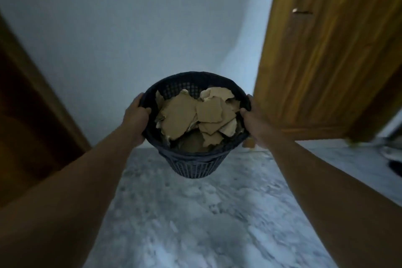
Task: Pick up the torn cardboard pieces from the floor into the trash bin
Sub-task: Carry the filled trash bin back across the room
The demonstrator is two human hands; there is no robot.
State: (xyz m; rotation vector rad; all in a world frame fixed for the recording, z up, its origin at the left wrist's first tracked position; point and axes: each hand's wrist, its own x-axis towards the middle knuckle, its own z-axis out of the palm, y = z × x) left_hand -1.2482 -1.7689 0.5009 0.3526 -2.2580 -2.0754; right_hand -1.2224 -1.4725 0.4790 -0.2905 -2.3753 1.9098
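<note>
A dark blue mesh trash bin (195, 165) hangs in the air in front of me, above the marble floor (195, 224). Several torn brown cardboard pieces (191, 113) fill it nearly to the rim. My left hand (136, 115) grips the bin's left rim, thumb inside. My right hand (253, 119) grips the right rim the same way. Both forearms reach forward from the lower corners. No cardboard is visible on the floor.
A pale wall (141, 39) stands straight ahead. A wooden door (326, 50) is at the right, dark wooden furniture (26, 115) at the left. Blurred objects (391, 154) lie on the floor at the far right edge.
</note>
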